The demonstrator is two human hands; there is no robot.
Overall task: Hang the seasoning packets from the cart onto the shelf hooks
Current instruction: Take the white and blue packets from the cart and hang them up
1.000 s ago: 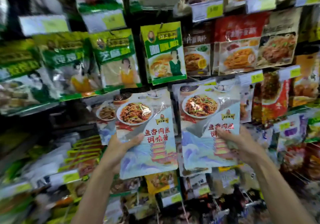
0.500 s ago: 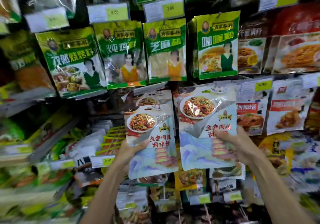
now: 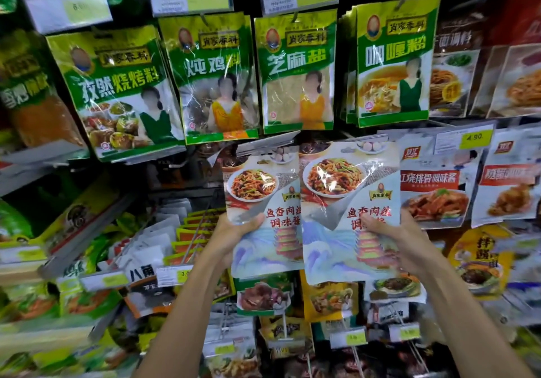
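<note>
Blue-and-white left packet (image 3: pixel 263 216) is gripped low by the left hand (image 3: pixel 234 238), right packet (image 3: pixel 345 202) by the right hand (image 3: pixel 392 241), both held upright, tops at twelve o'clock toward hooks judged hidden behind them.

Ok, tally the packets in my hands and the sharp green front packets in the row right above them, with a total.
Held packets: 2, left packet in the left hand, right packet in the right hand.
Green front packets above: 4, left to right: green one, green two, green three, green four.
Total: 6.
</note>
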